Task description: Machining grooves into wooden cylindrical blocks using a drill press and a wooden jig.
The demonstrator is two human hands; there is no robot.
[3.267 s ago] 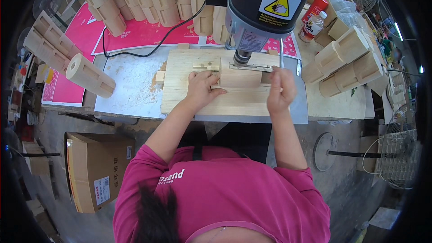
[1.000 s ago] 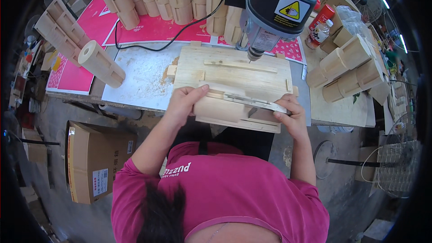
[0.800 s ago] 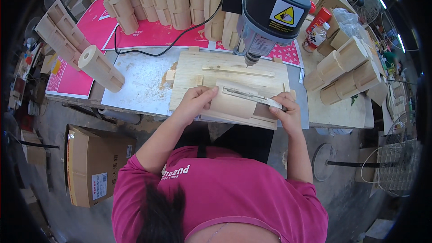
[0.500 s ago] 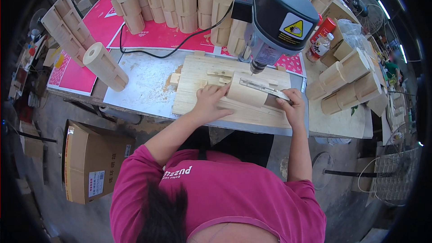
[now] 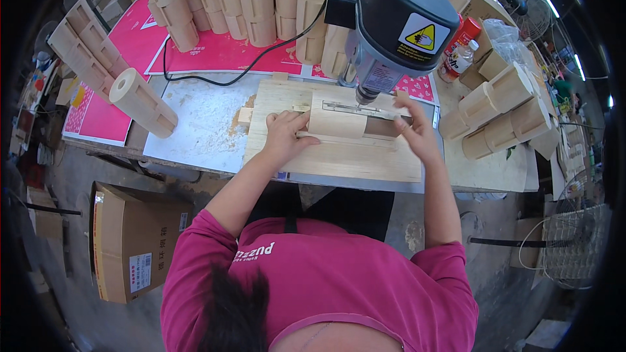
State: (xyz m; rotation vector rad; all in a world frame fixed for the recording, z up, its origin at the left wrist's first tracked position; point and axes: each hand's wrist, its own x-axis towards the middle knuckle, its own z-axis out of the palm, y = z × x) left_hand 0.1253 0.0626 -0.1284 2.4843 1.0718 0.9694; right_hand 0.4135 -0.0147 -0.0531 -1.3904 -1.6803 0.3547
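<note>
A pale wooden cylinder (image 5: 336, 124) lies on its side on a wooden board (image 5: 352, 160). Along its top rests a narrow slotted template strip (image 5: 345, 108), and a darker brown section (image 5: 381, 128) shows at its right. My left hand (image 5: 285, 133) holds the cylinder's left end, fingers bent and thumb low by the board. At the right end, my right hand (image 5: 418, 132) has thumb and fingers apart around the strip's end, not pinching it. Directly above the strip hangs the drill chuck (image 5: 367, 96) of a black and grey drill press (image 5: 401, 23).
Stacked wooden cylinders (image 5: 257, 0) stand behind on pink printed sheets (image 5: 215, 62). One grooved cylinder (image 5: 143, 103) stands at left near sawdust; more cylinders (image 5: 499, 107) stand at right. A black cable (image 5: 235, 81) runs to the press. A cardboard box (image 5: 134, 241) sits below left.
The cylinder and strip have shifted left and slightly away from me, under the chuck, with my left hand moving along. My right hand has loosened its pinch on the strip, spreading its fingers.
</note>
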